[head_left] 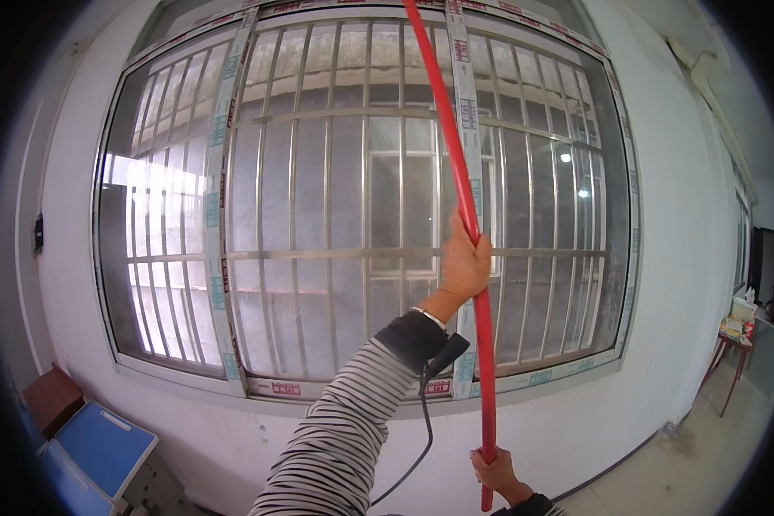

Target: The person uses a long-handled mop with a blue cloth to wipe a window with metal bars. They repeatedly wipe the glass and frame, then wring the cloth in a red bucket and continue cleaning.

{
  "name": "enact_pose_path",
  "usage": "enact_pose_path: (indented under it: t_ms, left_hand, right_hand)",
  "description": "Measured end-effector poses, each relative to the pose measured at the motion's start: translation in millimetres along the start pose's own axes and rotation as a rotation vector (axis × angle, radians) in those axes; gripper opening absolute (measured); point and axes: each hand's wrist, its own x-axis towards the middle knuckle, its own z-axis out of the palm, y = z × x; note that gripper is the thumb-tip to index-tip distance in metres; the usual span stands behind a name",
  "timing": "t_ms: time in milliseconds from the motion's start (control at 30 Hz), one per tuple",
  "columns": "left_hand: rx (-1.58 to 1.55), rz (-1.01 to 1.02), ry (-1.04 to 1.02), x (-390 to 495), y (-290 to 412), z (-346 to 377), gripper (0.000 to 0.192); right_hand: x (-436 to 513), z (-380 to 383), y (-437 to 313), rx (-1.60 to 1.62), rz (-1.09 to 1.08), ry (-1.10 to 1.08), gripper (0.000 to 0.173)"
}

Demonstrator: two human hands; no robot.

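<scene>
A long red pole [484,348] stands nearly upright in front of me, leaning a little left towards its top. Its upper end runs out of the picture, so whatever it carries there is hidden. My left hand [466,261] grips the pole around its middle, with the arm stretched forward in a striped sleeve. Lower down, my right hand [495,469] is closed around the pole just above its bottom end. Behind the pole is a large window [335,193] with metal security bars outside the glass. Printed protective tape covers its frame [218,213].
A blue-topped desk [106,438] stands at the lower left, with a brown chair back [53,400] behind it. A black device with a cable [448,356] hangs by my left wrist. Far right, a small table [735,342] holds assorted items. White wall [671,258] surrounds the window.
</scene>
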Motion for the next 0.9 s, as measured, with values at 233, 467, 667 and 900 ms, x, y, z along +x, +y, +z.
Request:
enact_pose_path:
  t_ms: [233,467,667,900]
  left_hand:
    - [0.155,0.018,0.139,22.1,-17.7,-94.8,0.048]
    - [0.161,-0.302,0.041,75.6,-20.1,-166.3,0.048]
    - [0.254,-0.179,0.056,84.8,-40.6,-135.8,0.049]
    - [0.243,-0.102,-0.007,46.7,-30.7,-45.6,0.057]
  right_hand:
    - [16.5,39.6,-18.0,-0.174,-0.073,-0.072,0.026]
    - [42.0,116.0,-60.8,-0.161,-0.325,-0.109,0.027]
    - [54.3,108.7,-59.9,-0.099,-0.321,0.085,0.029]
    - [49.8,57.2,-18.2,-0.071,-0.275,0.188,0.024]
